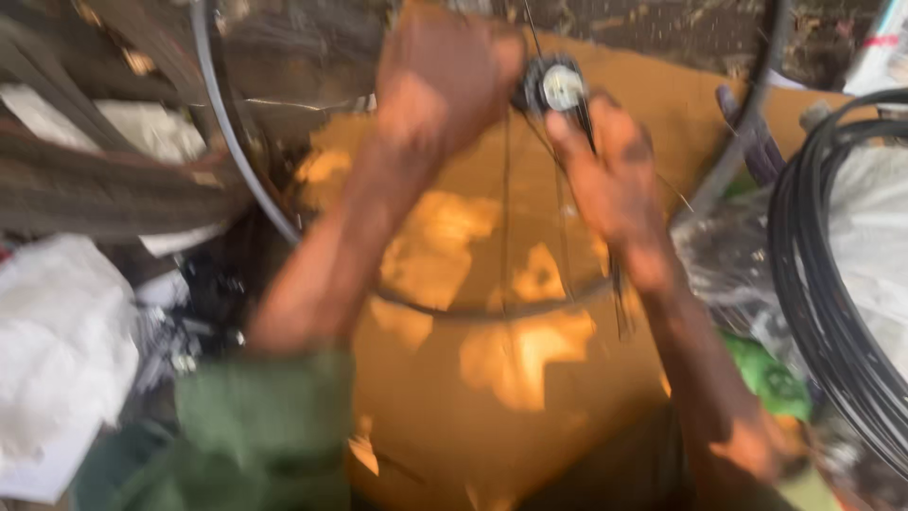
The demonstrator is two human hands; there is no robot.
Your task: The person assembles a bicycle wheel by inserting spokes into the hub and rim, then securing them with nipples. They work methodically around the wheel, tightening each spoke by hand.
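Frame is motion-blurred, so fine detail is lost. Your left hand [445,80] is up top centre, fingers curled into a closed fist just left of the hub [558,87]; it looks clamped on something at the hub's left side, probably the axle end, but the blur hides exactly what. Your right hand [610,185] sits just below and right of the hub, fingers narrow and pinched upward, fingertips touching the hub's lower edge; thin dark spokes [619,293] run down past the palm, and you seem to grip them, though I cannot tell for sure.

The hub is a small round metal piece, pale face toward the camera, at the centre of the wheel rim [236,161]. The rim curves from upper left, under both forearms, and up again on the right. More spokes run from hub to the rim's bottom.

Under the wheel lies brown cardboard [492,416] with sun patches. Green sleeve [255,426] on your left arm. White bag [57,360] at far left. Coil of black cable [823,303] at right, well apart from both hands.
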